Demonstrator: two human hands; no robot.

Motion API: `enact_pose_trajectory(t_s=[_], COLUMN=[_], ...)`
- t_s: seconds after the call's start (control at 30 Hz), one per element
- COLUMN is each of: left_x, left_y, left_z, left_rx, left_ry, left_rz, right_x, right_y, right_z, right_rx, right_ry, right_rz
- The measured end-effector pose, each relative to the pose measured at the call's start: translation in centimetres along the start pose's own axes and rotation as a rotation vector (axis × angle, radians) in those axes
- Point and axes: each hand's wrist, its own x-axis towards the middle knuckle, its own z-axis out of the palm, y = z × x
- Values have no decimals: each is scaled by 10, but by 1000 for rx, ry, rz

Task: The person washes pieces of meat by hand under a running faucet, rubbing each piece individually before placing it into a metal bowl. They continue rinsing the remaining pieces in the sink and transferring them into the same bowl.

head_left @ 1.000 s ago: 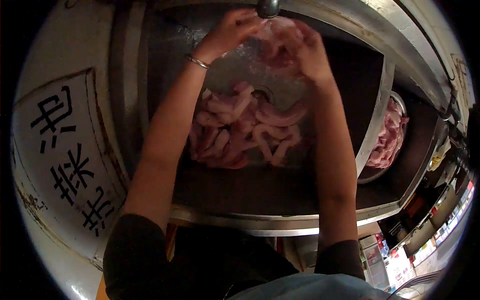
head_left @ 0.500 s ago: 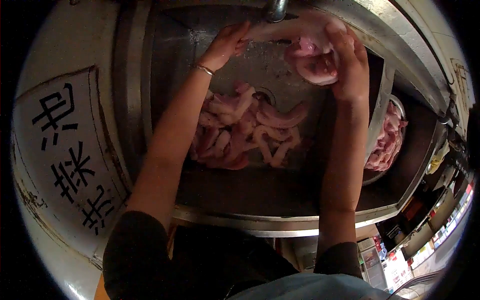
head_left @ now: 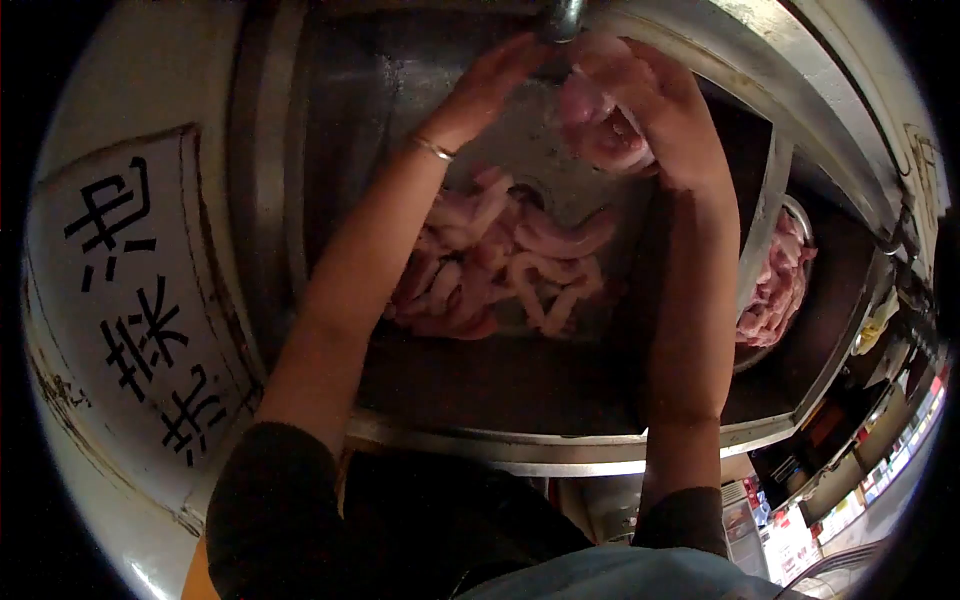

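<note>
My right hand [head_left: 668, 115] is closed around a pale pink, folded piece of raw meat [head_left: 603, 135] at the far right part of the sink, below the tap [head_left: 563, 18]. My left hand [head_left: 500, 78], with a bracelet at the wrist, reaches up beside the tap. Its fingers look stretched out, slightly blurred, and their tips come close to the meat's upper end. Below both hands, a pile of raw meat strips [head_left: 480, 265] lies on the floor of the metal sink [head_left: 540, 440], around the drain.
A round metal bowl [head_left: 797, 207] of raw meat pieces [head_left: 775, 285] stands in the neighbouring basin, past a metal divider [head_left: 765, 210]. On the left is a white sign [head_left: 140, 300] with black characters. Shelves and packages [head_left: 795, 540] show at lower right.
My left hand has moved right, toward the tap and my right hand. The meat that was stretched between both hands is now bunched at my right hand. The pile looks unmoved.
</note>
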Motion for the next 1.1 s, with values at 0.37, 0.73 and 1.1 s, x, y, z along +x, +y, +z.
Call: enact_pose_trajectory(t_s=[0.37,0.73,1.1], left_x=[1,-22,13], left_y=[-20,-65,-14], left_z=[-6,-33,-23], left_rx=[206,-39,1025], left_ry=[-45,-49,-208], left_rz=[177,-429,-28], right_x=[2,-11,22], right_y=[-30,-38,-16], right_z=[-17,-23,11], right_rx=[243,170,-53], right_ry=[95,270,54], right_rz=[-25,-54,-123])
